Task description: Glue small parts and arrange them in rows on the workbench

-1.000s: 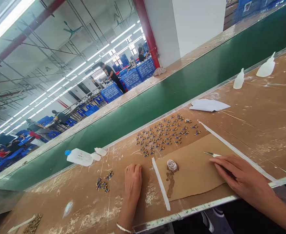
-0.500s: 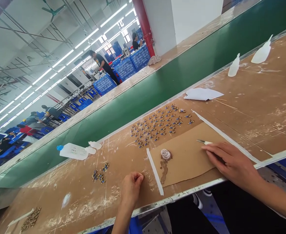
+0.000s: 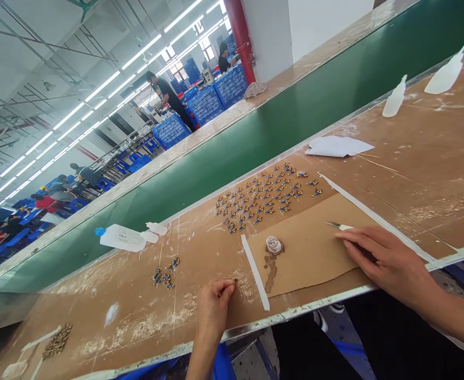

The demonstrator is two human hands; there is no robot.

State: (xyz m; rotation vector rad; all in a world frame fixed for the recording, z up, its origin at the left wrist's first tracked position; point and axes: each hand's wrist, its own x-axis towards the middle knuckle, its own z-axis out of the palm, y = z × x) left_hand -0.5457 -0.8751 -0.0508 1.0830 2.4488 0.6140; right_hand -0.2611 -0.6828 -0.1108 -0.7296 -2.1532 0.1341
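Head cam: right hand (image 3: 386,259) is pinching a slim bladed tool (image 3: 340,227) over the cardboard sheet (image 3: 311,264), right of a round whitish lump (image 3: 273,244). Left hand's (image 3: 212,307) fingertips are pressed together, maybe on a tiny dark bit (image 3: 235,281), kinda too small to tell. Little blue-and-yellow figures (image 3: 269,210) lie past the sheet.

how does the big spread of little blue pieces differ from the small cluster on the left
The big spread holds many more pieces than the small cluster. The spread's pieces lie mostly apart, while the cluster's are bunched together. The spread lies nearer the cardboard sheet than the cluster does. Both show blue and yellowish colouring.
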